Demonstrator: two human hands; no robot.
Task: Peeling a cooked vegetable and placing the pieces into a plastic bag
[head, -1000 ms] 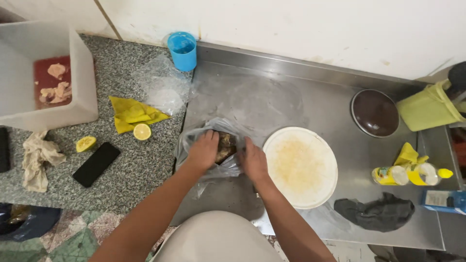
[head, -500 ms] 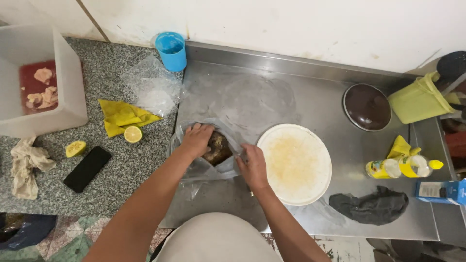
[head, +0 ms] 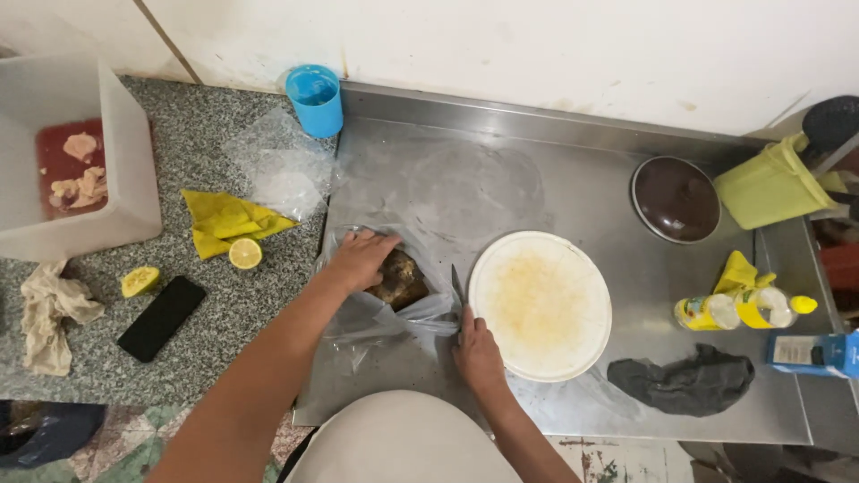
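Knife [head: 457,288] is now in the right hand [head: 477,351], fingers clamped on its handle beside the round board [head: 540,304]; left hand [head: 361,258] (fingers spread) presses the brownish food [head: 400,279] inside its clear bag [head: 380,315], w/ cutting apparently starting.

A crumpled clear plastic bag [head: 385,309] holding brown food [head: 400,279] lies on steel.

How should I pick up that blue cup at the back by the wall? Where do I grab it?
Grab the blue cup around its side walls, about halfway up, coming from the front. It stands upright with its open mouth up and has no handle, and the wall is close behind it. The clear plastic sheet lies just in front, so reach over that.
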